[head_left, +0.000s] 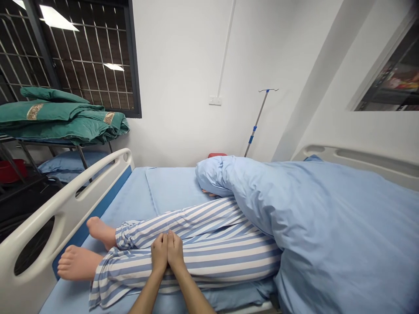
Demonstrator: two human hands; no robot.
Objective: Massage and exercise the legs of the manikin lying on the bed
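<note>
My left hand [159, 253] and my right hand [175, 250] are side by side, thumbs touching, over the near lower leg of a lying patient manikin. Both have their fingers curled in, and nothing shows in them; the palms are hidden. Blue-and-white striped trousers [225, 259] cover the manikin's legs. Its smooth bare feet [80, 264] point left, toward the bed's end board. From the thighs up, a puffy light-blue quilt [314, 218] hides the body. A few fingertips [208, 193] of the manikin show under the quilt's far edge.
The bed has a blue sheet [170, 183] and a cream end board [94, 187] at left. A drip pole [258, 120] stands behind it. Green folded bedding [65, 115] lies on a rack at far left, above blue pillows [75, 163] and a red basin [13, 171].
</note>
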